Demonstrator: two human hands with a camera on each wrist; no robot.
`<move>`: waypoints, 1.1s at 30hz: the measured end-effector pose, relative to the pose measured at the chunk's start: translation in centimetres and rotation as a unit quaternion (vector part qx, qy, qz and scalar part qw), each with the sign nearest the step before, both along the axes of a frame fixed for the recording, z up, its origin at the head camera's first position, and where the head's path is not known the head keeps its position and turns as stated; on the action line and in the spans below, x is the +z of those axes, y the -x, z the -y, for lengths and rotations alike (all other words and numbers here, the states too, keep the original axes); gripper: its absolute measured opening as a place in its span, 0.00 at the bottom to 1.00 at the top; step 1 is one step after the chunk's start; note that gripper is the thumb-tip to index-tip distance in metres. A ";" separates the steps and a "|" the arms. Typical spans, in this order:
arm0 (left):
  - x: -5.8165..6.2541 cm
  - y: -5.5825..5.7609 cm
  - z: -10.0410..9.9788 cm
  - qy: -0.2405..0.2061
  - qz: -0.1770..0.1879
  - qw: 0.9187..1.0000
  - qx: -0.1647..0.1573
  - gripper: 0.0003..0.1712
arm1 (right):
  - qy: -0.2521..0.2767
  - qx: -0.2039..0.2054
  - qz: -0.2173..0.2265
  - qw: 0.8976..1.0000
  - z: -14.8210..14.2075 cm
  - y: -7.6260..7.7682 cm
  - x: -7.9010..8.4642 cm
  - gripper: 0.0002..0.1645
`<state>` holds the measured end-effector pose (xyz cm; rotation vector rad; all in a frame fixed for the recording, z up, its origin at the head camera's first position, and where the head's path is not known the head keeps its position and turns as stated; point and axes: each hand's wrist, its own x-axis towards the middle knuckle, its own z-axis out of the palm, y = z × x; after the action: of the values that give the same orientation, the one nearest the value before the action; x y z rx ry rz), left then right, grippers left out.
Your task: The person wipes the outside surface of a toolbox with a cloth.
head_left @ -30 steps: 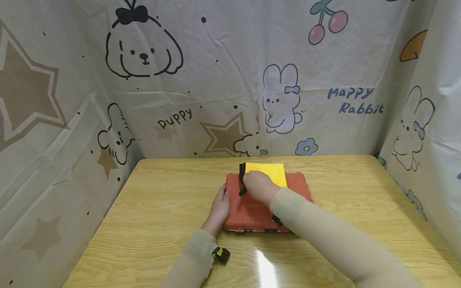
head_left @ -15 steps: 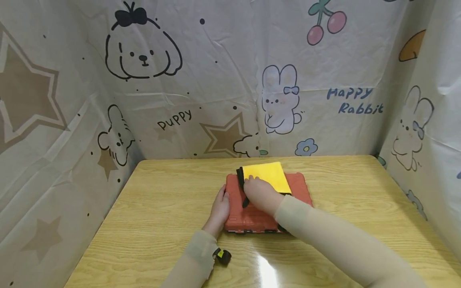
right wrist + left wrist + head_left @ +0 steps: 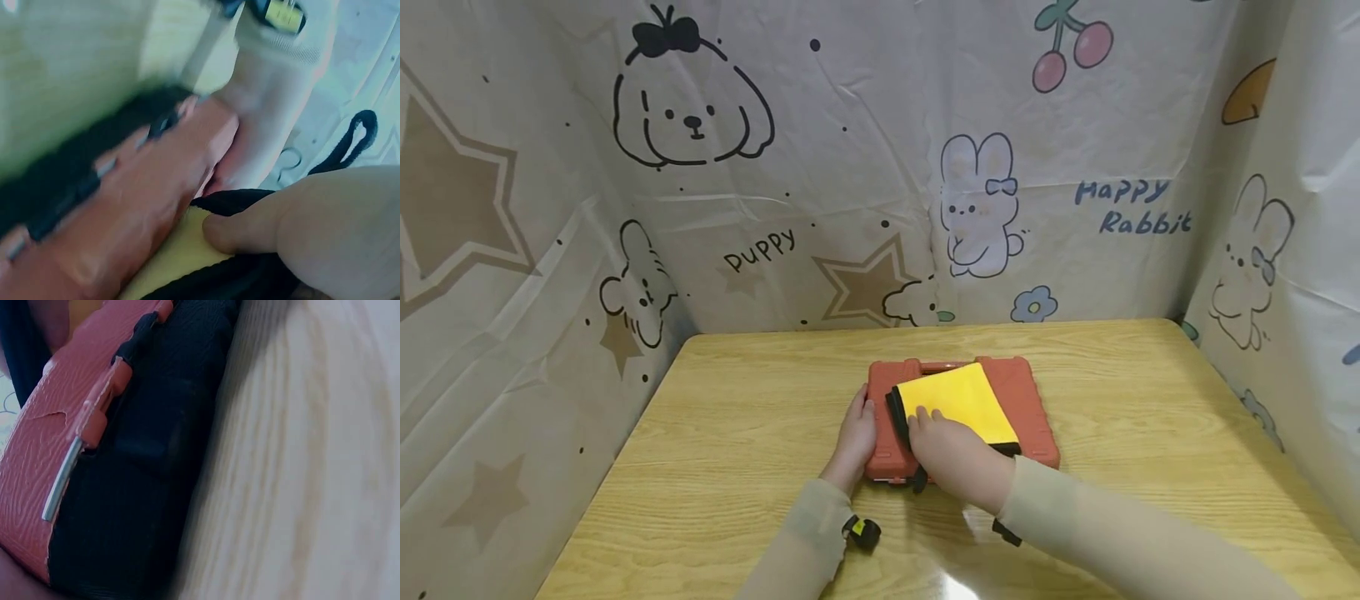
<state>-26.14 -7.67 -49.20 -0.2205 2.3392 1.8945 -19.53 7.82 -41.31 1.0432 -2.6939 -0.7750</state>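
Wiping the red case [image 3: 1037,417] on the table [image 3: 760,400] seems in hand: the right hand [image 3: 958,458] grips a yellow cloth [image 3: 964,400] over its top; the left hand [image 3: 853,437], fingers extended, steadies its left side. Another stroke likely calls for even pressure.

My right grip [image 3: 958,457] has drawn the yellow cloth [image 3: 962,404] nearer to me across the red case [image 3: 1032,408], turning it askew; the handle [image 3: 942,367], earlier covered, now shows beyond it.
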 end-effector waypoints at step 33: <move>-0.2 -0.1 0.3 0.013 -0.003 1.000 -0.012 0.30 | 0.143 -0.023 0.119 0.982 -1.8 -2.7 0.8 0.26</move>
<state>-26.06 -8.02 -49.42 -0.1896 2.3602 1.8569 -16.82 9.61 -40.55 1.0650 -2.9213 -0.2683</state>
